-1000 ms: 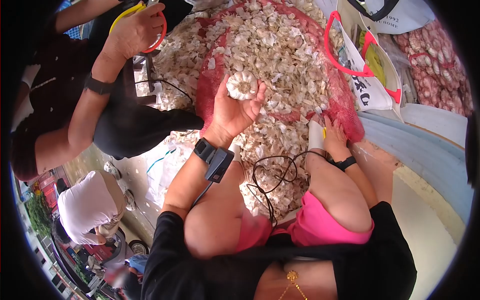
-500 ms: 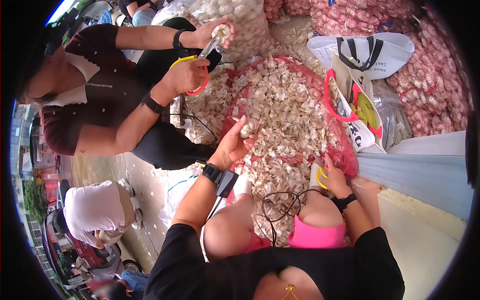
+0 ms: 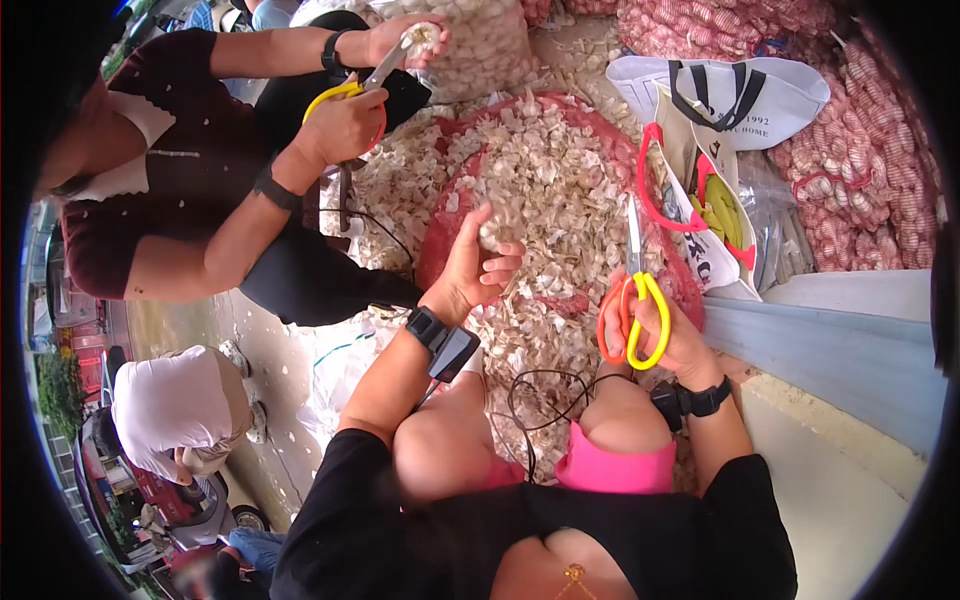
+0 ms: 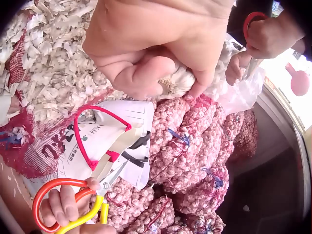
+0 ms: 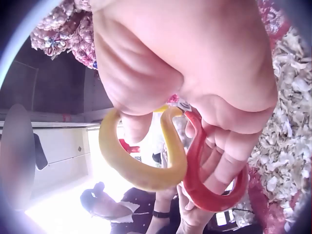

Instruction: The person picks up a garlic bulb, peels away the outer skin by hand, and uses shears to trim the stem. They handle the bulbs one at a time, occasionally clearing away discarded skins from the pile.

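1. A second person's hands (image 3: 345, 120), left of the red mesh sack (image 3: 440, 225), work another pair of scissors on a garlic bulb.
2. The left hand (image 3: 475, 265) curls its fingers round a garlic bulb (image 4: 175, 80) above the sack's heap of papery skins (image 3: 560, 190), probably so trimmings drop there; the bulb sits inside the grip, root end showing.
3. The right hand (image 3: 655, 325), right of the sack, grips the scissors (image 3: 632, 300) with fingers through the red and yellow loops, blades pointing toward the heap, apart from the bulb.
4. A white tote bag (image 3: 700, 225) leans against the sack's right side.
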`<state>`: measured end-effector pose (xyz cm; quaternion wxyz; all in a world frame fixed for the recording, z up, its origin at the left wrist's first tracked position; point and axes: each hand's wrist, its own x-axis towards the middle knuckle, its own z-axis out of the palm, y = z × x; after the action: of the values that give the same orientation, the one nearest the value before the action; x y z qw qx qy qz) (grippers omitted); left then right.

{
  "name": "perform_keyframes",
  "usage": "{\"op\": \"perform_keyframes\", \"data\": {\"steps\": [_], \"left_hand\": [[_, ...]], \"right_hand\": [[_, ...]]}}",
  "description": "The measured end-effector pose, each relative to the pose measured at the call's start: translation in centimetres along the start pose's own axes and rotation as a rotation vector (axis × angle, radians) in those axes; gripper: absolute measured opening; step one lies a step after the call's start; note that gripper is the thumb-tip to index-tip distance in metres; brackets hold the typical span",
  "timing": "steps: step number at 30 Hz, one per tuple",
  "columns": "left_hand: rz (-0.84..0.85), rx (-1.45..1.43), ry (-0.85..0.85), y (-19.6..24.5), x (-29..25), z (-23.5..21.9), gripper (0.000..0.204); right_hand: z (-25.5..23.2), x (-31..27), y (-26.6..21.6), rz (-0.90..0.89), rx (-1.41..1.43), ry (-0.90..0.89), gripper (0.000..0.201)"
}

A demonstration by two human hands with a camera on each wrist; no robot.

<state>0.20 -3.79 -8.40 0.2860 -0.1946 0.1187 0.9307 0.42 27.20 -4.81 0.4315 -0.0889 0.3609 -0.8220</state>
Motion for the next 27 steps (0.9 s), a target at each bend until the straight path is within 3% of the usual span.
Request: {"op": "perform_keyframes", "data": {"steps": [2, 4, 5, 6, 8, 9, 10, 13, 16, 20, 27], "left_hand": [[-0.006, -0.037, -0.083, -0.1, -0.1, 0.3, 0.050], [0.119, 0.020, 0.109, -0.7, 0.0, 0.9, 0.049], [0.262, 0.186, 0.276, -1.2, 0.1, 1.7, 0.046], [0.255, 0.179, 0.286, -1.1, 0.1, 0.8, 0.046], [0.312, 0.637, 0.313, -1.1, 0.0, -1.3, 0.047], [0.335, 0.744, 0.404, -1.4, -0.3, -1.3, 0.057], [0.323, 0.734, 0.413, -1.7, -0.4, -0.8, 0.057], [0.530, 1.402, 0.540, -1.7, -0.4, -1.3, 0.072], [0.408, 1.618, 0.701, -1.8, -1.2, 0.2, 0.082], [0.336, 1.783, 0.682, -2.1, -1.3, 0.5, 0.090], [0.272, 1.692, 0.687, -2.4, -1.4, 0.0, 0.091]], "right_hand": [[0.3, 1.1, -0.8, 0.022, -0.194, 0.048, 0.054], [0.4, 2.4, -0.9, 0.030, -0.333, 0.105, 0.054], [0.5, 3.0, -0.6, 0.057, -0.317, 0.133, 0.058], [0.0, 4.0, 0.5, -0.037, -0.571, 0.135, 0.065], [0.0, 4.8, 1.3, 0.056, -1.032, 0.224, 0.074], [-0.1, 5.3, 2.2, -0.030, -1.186, 0.259, 0.078], [-0.3, 5.6, 3.1, -0.013, -1.179, 0.260, 0.078], [-1.1, 6.4, 5.3, -0.124, -1.264, 0.314, 0.073], [-1.3, 6.9, 5.4, -0.212, -1.432, 0.266, 0.070], [-0.4, 7.4, 6.0, -0.195, -1.422, 0.293, 0.057], [-0.8, 7.5, 7.1, -0.287, -1.568, 0.305, 0.048]]}}
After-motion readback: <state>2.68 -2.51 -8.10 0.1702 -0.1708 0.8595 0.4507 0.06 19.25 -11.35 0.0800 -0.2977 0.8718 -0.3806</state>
